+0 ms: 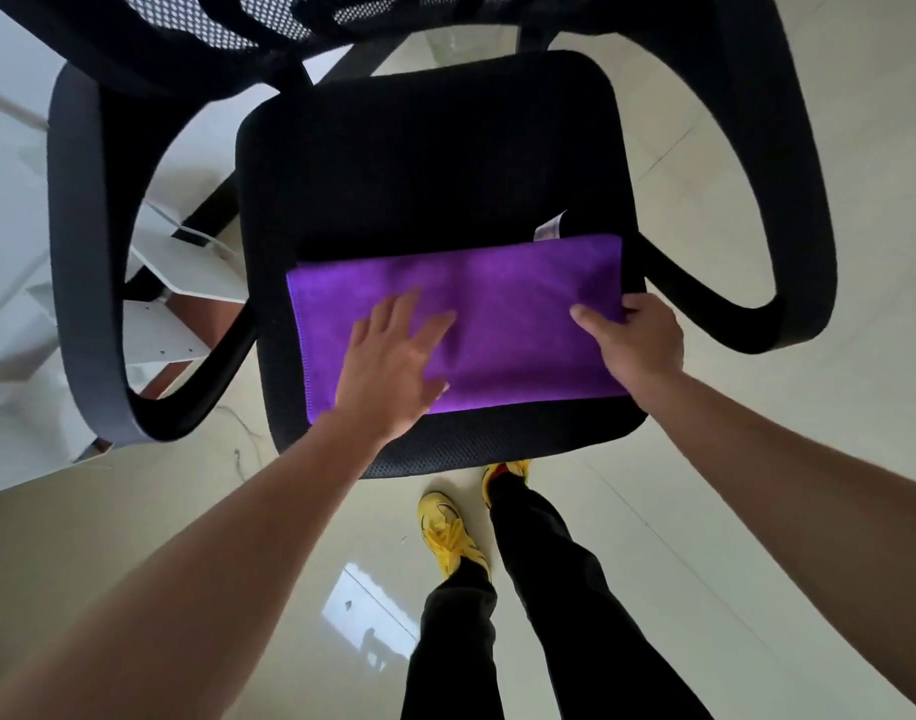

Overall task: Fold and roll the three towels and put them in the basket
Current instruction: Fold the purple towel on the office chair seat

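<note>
Pale tiled floor (757,511), glossy. A black office chair stands on it and serves as the work surface.

Frame left: white furniture (24,304), partly behind the chair's looped armrest (81,252). No basket in view, and no second or third towel.

Left of centre: left hand (393,371), grip apart, fingers straight and spread, palm pressing flat on the lower left part of the cloth.

Centre: purple towel (507,314) lies flat on the front half of the chair seat (424,163), long side running across the frame. It looks folded into a band, but the layers cannot be counted. A small white label (551,231) sticks out at its upper right corner.

Right of centre: right hand (640,337), grip clamped on the towel's right edge, thumb on top, fingers tucked under the cloth.

Step in hand (judgement): folding and smoothing of one towel. Rolling has not begun, as no roll is visible.

Next move (judgement): left palm pins the cloth while the right hand carries its edge toward frame left, either as one more fold or as the first tight turn of the roll. Edges need to stay aligned. The soft seat may let the roll slacken.
</note>
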